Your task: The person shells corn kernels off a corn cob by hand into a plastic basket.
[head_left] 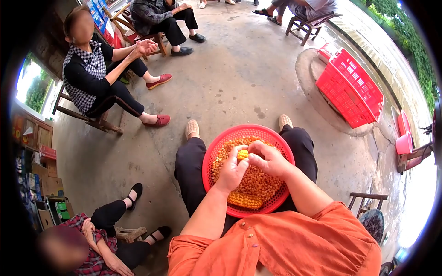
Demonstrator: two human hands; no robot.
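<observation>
A short piece of yellow corn cob is held between both hands above a round red basket with a perforated rim, resting on my lap. My left hand closes its fingers around the cob's left side. From the right, my right hand grips the same cob, its thumb pressed near the kernels. Loose orange corn kernels cover the basket's bottom. Near the front rim lies another ear of corn with its kernels on. My fingers hide much of the held cob.
Red plastic crates stand on the concrete floor at the right, with a pink bucket farther right. Seated people are at the left, including one in a checkered vest. A small stool is by my right side. Boxes line the left.
</observation>
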